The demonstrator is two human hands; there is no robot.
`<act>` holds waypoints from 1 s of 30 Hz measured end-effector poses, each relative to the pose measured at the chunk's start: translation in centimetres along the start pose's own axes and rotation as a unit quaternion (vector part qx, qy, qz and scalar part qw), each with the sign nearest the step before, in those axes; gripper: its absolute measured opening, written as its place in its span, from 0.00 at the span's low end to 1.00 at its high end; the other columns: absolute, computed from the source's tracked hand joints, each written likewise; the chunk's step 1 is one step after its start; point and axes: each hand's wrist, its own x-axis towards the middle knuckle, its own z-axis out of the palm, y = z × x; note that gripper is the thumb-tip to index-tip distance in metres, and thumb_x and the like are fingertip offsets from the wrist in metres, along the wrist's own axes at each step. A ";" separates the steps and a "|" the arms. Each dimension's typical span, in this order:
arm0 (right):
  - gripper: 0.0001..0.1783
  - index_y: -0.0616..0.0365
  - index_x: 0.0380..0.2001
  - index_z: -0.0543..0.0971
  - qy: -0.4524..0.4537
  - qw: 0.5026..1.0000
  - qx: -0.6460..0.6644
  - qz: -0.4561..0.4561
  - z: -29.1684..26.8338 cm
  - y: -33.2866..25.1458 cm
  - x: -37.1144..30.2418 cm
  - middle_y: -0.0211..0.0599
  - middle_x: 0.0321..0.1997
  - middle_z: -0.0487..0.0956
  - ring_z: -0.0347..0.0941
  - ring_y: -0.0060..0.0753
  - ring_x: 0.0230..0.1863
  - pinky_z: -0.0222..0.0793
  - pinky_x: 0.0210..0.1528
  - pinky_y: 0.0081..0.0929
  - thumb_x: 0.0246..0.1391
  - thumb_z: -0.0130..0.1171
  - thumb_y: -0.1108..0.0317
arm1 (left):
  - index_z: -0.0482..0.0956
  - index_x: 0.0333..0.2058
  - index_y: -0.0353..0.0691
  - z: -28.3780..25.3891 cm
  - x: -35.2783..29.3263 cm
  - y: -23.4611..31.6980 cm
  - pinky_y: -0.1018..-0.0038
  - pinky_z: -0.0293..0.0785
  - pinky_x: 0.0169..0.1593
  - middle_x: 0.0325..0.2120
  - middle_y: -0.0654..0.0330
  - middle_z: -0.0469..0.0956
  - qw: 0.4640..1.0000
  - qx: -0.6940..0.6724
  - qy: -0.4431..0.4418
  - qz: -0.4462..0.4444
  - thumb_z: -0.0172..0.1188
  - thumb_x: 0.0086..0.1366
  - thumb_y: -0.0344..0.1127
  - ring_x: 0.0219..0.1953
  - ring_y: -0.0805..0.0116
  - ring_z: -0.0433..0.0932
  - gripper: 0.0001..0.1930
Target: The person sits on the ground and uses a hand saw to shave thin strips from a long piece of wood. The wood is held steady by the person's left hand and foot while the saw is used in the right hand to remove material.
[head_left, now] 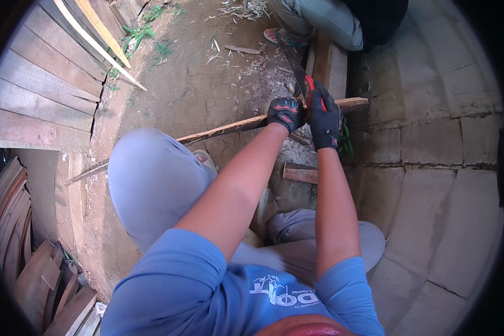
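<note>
My right hand [324, 120], in a black glove with red trim, is closed around the red handle of a hand saw [294, 63]. Its dark blade points away from me, toward the other person. Close beside it, my left hand [287, 114], gloved alike, is wrapped over a long, thin wooden strip [225, 129]. One end of the strip shows to the right of my hands [354, 103]; the other side runs left, past my raised knee. The saw lies across the strip near my left fist, but my gloves hide whether its teeth touch the wood.
A person [325, 22] crouches at the far side beside long wooden beams [336, 70]. A short wood block [300, 172] lies below my hands. A block wall [431, 140] stands at right, board fencing [39, 106] at left, stacked planks [31, 280] at lower left. Shavings litter the ground.
</note>
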 end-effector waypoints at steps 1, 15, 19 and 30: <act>0.23 0.52 0.64 0.85 -0.001 1.000 0.008 -0.001 0.1 -0.6 -0.1 0.47 0.62 0.87 0.82 0.45 0.65 0.73 0.69 0.39 0.73 0.60 0.54 | 0.92 0.39 0.48 0.3 0.2 -0.3 0.58 0.84 0.48 0.40 0.54 0.91 1.000 0.004 0.001 -0.005 0.61 0.69 0.50 0.46 0.56 0.90 0.16; 0.23 0.50 0.67 0.83 -0.075 0.993 -0.044 0.085 -3.7 -2.3 -4.6 0.46 0.61 0.88 0.85 0.41 0.60 0.77 0.63 0.36 0.75 0.57 0.56 | 0.91 0.42 0.46 1.9 0.0 -0.4 0.57 0.84 0.52 0.43 0.53 0.89 1.000 0.017 0.002 -0.001 0.68 0.64 0.49 0.49 0.54 0.89 0.15; 0.23 0.51 0.67 0.83 -0.045 0.997 -0.059 0.000 -7.6 -0.6 -7.3 0.47 0.63 0.86 0.84 0.43 0.63 0.76 0.64 0.36 0.76 0.56 0.58 | 0.91 0.40 0.46 1.5 0.9 -0.5 0.58 0.85 0.48 0.42 0.54 0.90 1.000 0.024 0.002 0.010 0.67 0.64 0.45 0.48 0.56 0.89 0.13; 0.23 0.58 0.67 0.82 -0.052 0.977 -0.098 0.179 -21.7 -11.3 -21.3 0.41 0.45 0.89 0.82 0.23 0.32 0.78 0.39 0.28 0.74 0.54 0.65 | 0.91 0.41 0.46 0.9 0.8 -0.2 0.57 0.85 0.47 0.41 0.54 0.90 0.999 0.032 -0.011 0.012 0.65 0.64 0.43 0.46 0.54 0.90 0.13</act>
